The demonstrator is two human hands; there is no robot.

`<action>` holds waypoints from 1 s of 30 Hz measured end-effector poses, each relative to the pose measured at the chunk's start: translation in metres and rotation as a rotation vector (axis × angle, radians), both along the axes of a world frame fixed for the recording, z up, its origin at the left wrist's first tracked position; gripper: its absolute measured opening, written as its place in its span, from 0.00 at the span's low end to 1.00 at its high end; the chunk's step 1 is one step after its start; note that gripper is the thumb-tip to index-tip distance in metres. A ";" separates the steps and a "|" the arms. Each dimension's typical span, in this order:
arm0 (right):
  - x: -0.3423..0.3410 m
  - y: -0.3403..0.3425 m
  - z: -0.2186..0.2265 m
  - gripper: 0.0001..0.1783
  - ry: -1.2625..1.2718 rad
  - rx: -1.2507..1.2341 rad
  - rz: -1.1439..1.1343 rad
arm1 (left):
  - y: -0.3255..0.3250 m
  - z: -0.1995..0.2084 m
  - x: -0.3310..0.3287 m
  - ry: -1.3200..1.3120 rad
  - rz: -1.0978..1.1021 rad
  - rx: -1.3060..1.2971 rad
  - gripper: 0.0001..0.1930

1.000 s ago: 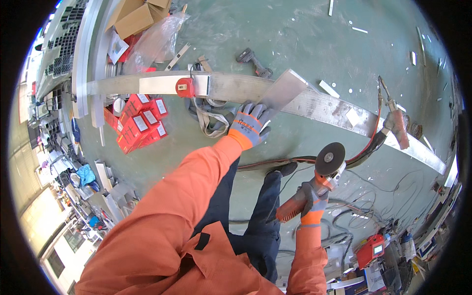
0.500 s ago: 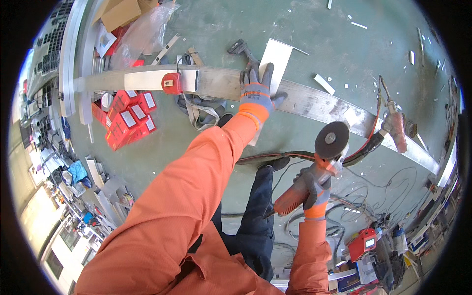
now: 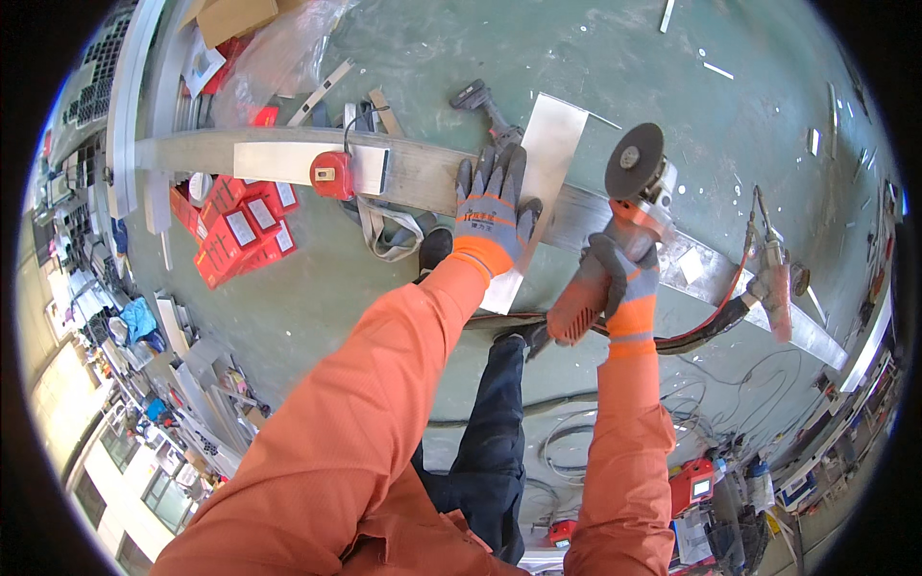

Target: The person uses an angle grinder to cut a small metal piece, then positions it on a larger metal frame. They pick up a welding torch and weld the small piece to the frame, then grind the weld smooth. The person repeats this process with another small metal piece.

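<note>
My right hand, in a grey and orange glove, grips a red angle grinder by its body. The dark disc of the grinder points up and away, above the long metal beam. Gloved the same way, my left hand lies flat with fingers spread on the beam, its thumb side against a flat white metal piece. That piece lies crosswise over the beam, with both ends sticking out past it. Whether the disc is spinning cannot be told.
On the beam's left part are a white bar and a red tape measure. A cordless drill lies beyond my left hand. Red boxes stand at left. A second tool with a hose rests at the right; cables coil nearby.
My right hand has lifted the grinder up and away from me, closer to the white metal piece. The left hand has shifted slightly left on the beam, with the thumb drawn in.
</note>
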State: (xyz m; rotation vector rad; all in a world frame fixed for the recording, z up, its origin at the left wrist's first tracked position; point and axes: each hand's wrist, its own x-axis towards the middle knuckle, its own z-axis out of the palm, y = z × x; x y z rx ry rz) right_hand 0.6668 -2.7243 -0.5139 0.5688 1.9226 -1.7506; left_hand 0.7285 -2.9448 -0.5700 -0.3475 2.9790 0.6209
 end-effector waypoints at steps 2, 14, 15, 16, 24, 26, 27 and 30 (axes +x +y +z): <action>-0.006 -0.010 -0.017 0.23 0.042 0.018 0.057 | -0.001 0.000 0.001 -0.042 -0.002 -0.003 0.48; -0.007 -0.017 -0.067 0.29 0.062 0.110 0.135 | 0.001 0.003 0.001 -0.064 0.049 0.063 0.44; -0.007 -0.016 -0.071 0.29 0.072 0.115 0.128 | 0.001 0.003 0.000 -0.018 0.054 0.063 0.41; -0.006 -0.014 -0.075 0.29 0.082 0.120 0.121 | 0.001 0.004 -0.001 -0.011 0.053 0.060 0.42; -0.007 -0.016 -0.082 0.28 0.083 0.154 0.106 | 0.001 0.007 -0.001 -0.141 0.026 0.061 0.50; -0.006 -0.014 -0.084 0.29 0.075 0.171 0.105 | 0.002 0.005 0.001 -0.074 0.029 0.061 0.50; -0.006 -0.020 -0.078 0.30 0.057 0.150 0.088 | 0.001 0.004 0.001 -0.041 0.033 0.058 0.50; -0.010 -0.028 -0.063 0.31 0.047 0.122 0.108 | 0.001 0.007 0.001 -0.112 0.035 0.080 0.50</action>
